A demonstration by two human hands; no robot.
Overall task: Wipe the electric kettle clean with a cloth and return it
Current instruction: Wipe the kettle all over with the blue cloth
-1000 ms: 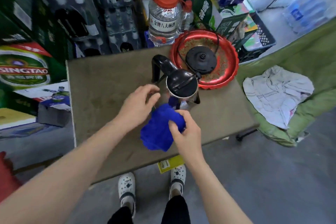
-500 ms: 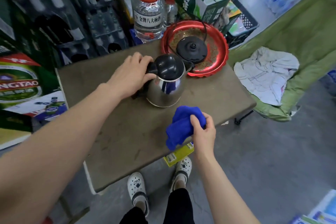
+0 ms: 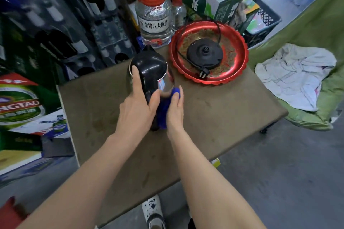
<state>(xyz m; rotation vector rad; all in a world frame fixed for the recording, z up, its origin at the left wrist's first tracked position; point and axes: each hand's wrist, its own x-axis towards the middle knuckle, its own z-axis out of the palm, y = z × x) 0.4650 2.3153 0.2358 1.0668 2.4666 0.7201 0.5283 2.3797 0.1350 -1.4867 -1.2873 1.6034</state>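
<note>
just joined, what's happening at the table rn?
A person is wiping a stainless-steel electric kettle with a black lid on the brown table. The left hand grips the kettle over its lid and handle, while the right hand presses a blue cloth against its side. The kettle's black round power base sits empty in the red scalloped tray, cord and plug coiled beside it, so the kettle is not yet returned.

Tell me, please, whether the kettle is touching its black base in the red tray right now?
Apart. The head view shows the kettle on the table, with bare tabletop between it and the base in the red tray.
</note>
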